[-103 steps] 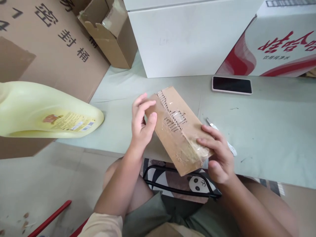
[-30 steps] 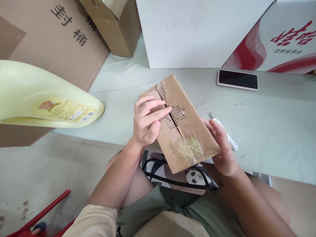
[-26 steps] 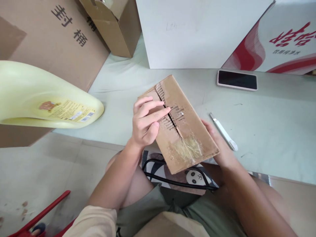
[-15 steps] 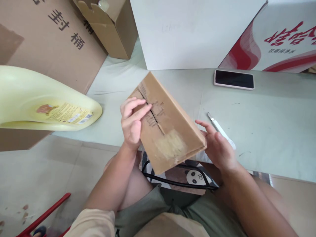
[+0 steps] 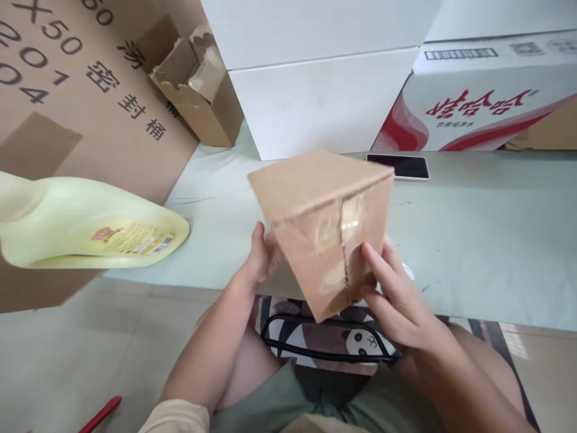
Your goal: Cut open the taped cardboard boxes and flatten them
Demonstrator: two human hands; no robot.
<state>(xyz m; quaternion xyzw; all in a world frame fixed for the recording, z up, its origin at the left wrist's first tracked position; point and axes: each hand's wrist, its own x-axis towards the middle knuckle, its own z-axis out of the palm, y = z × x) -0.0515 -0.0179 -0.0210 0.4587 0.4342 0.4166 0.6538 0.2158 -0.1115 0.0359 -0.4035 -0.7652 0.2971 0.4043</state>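
Note:
A small brown cardboard box (image 5: 311, 186) is held tilted above the front of the table, its taped end turned towards me. Around its left side goes my left hand (image 5: 265, 252), thumb up against the edge and the other fingers partly hidden behind the box. My right hand (image 5: 394, 294) grips the right side, fingertips pressed on the taped end by the seam. Just behind the right fingers, only the tip of a white utility knife (image 5: 408, 272) shows on the table.
A phone (image 5: 406, 167) lies on the cloth-covered table (image 5: 478, 240) behind the box. White cartons (image 5: 315, 102) and a red-and-white carton (image 5: 455, 114) line the back. At left are a pale yellow jug (image 5: 90, 222), a large carton (image 5: 58, 138) and a small open box (image 5: 211, 114).
The box has been turned, so its taped end now faces me instead of its broad seamed face. My left hand has slid to its side; my right hand now grips the end. The view has tipped upward.

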